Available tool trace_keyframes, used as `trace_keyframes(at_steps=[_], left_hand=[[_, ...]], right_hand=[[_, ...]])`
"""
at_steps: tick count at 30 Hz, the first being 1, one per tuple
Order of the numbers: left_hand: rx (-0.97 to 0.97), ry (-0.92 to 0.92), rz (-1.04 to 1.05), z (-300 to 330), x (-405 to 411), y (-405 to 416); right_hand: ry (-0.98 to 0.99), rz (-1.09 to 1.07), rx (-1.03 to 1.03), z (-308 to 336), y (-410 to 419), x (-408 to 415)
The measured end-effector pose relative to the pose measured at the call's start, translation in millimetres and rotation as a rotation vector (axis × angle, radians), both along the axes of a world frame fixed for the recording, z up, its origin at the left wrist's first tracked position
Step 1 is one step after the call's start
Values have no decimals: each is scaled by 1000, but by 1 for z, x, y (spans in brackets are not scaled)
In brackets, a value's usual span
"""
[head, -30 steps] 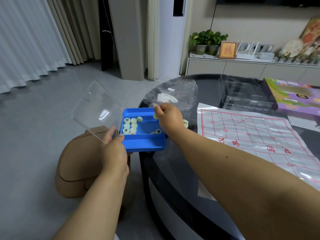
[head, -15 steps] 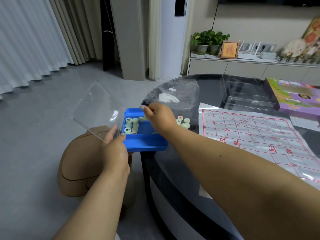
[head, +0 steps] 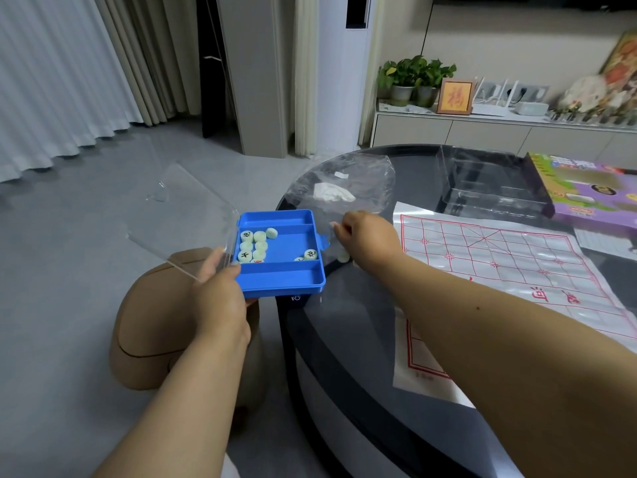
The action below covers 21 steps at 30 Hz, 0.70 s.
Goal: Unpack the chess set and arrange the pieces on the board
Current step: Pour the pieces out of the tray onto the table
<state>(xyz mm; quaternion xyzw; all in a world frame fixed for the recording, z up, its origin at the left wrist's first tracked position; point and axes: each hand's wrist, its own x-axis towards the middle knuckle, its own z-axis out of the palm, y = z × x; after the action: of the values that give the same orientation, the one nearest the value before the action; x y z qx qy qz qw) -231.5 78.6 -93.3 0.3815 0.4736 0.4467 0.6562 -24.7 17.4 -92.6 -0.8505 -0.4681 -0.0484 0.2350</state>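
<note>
At a round dark glass table (head: 362, 326), the left hand (head: 220, 298) is gripping a blue plastic tray (head: 282, 281) of pale round chess pieces (head: 253, 246) at centre frame; the right hand (head: 370, 236), fingers curled, is setting pieces beside the red-lined paper board (head: 499, 267); whether it is holding one is unclear.

Both bare forearms reach forward from the bottom of the view. The left hand (head: 220, 298) is extended ahead of the body, back of the hand facing up, its thumb and fingers curled to grip the near left corner of the blue plastic compartment tray (head: 281, 279), with the thumb lying on top at the hinge of its clear lid. The right arm stretches diagonally across, wrist roughly straight. The right hand (head: 370, 238) is knuckles-up with fingers bent downward; it seems to pinch a small pale round piece (head: 343, 258), though the fingertips are hidden.
</note>
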Motion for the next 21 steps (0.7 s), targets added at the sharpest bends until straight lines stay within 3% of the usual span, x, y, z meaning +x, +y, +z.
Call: trace_keyframes(at_steps=[15,21], left_hand=[[7,-3,-9,-3,-1,2],[1,15,-14,-5,-2,5]], right_hand=[[-202,67,102,-19,10,6],[-132,104,-37,-15,9,9]])
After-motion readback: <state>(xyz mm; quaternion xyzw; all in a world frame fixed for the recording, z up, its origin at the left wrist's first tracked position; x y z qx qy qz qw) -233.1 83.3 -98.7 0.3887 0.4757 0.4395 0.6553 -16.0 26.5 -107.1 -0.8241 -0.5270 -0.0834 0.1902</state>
